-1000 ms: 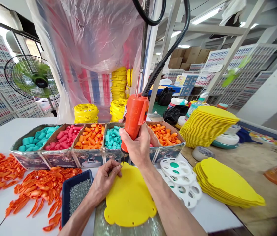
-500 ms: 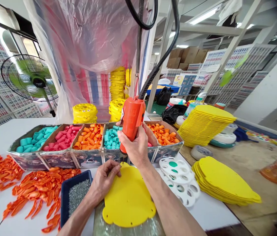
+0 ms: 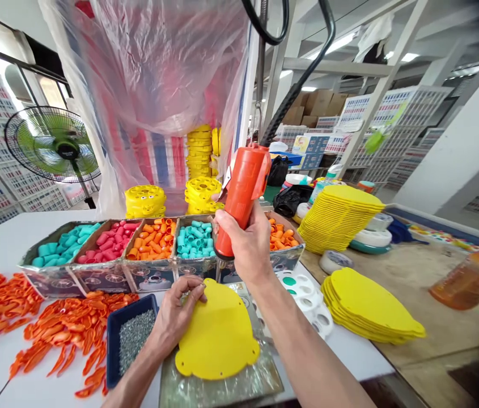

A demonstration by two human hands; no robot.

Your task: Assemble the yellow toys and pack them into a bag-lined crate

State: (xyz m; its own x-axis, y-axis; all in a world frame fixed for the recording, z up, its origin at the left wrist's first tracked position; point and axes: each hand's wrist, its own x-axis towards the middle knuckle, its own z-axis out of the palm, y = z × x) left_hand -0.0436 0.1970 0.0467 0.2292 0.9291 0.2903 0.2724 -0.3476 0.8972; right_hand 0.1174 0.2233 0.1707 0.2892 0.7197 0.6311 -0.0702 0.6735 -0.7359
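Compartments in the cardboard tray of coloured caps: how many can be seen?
5. Left to right: teal caps, pink caps, orange caps, teal caps, then orange caps beyond the right hand and orange screwdriver, which may hide another.

Right hand (image 3: 245, 243) gripping orange screwdriver (image 3: 241, 198), left hand (image 3: 176, 314) on yellow plate (image 3: 217, 337)

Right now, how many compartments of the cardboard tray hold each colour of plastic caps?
Teal caps: 2, one at the far left and one fourth along
Pink caps: 1
Orange caps: 2, one third along and one at the right end, partly hidden behind the right hand
Total: 5 compartments
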